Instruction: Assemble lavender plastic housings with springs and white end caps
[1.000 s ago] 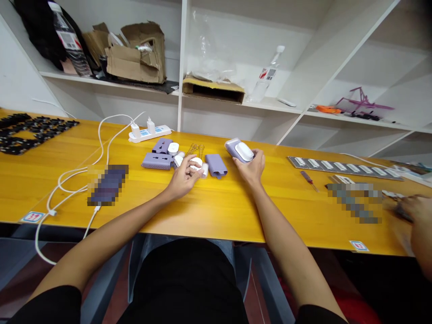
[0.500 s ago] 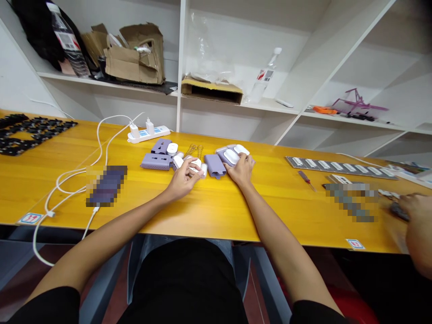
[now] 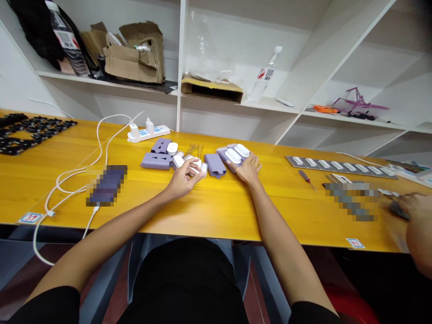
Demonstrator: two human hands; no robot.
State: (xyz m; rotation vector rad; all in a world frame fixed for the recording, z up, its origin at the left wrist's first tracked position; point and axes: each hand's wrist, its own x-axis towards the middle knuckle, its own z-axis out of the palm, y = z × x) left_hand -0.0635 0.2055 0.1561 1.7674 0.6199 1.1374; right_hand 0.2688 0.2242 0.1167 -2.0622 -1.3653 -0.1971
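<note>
My left hand [image 3: 184, 180] is curled over a small group of white plug adapters [image 3: 178, 160], with its thumb and fingers around one of them. Part of that piece is hidden by the fingers. My right hand [image 3: 249, 169] lies with fingers apart against the near right side of a purple plastic housing [image 3: 222, 154]. On this housing sit two white oval pieces [image 3: 232, 156]. Between my hands stands another purple housing [image 3: 215, 165]. Further left are purple slotted shells [image 3: 155, 160] and a round white socket piece [image 3: 172, 148]. Thin coiled springs [image 3: 200, 150] lie behind the adapters.
A white power strip [image 3: 149, 133] with chargers stands at the back; its cables loop past a blurred phone [image 3: 107, 185]. On the right lie a screwdriver [image 3: 306, 180], a strip of white parts [image 3: 340, 167] and another person's hand [image 3: 416, 204]. Shelves rise behind the table.
My right hand has slid a little right and toward me, its fingers coming off the white oval pieces, which now show more fully. My left hand stays in place.
</note>
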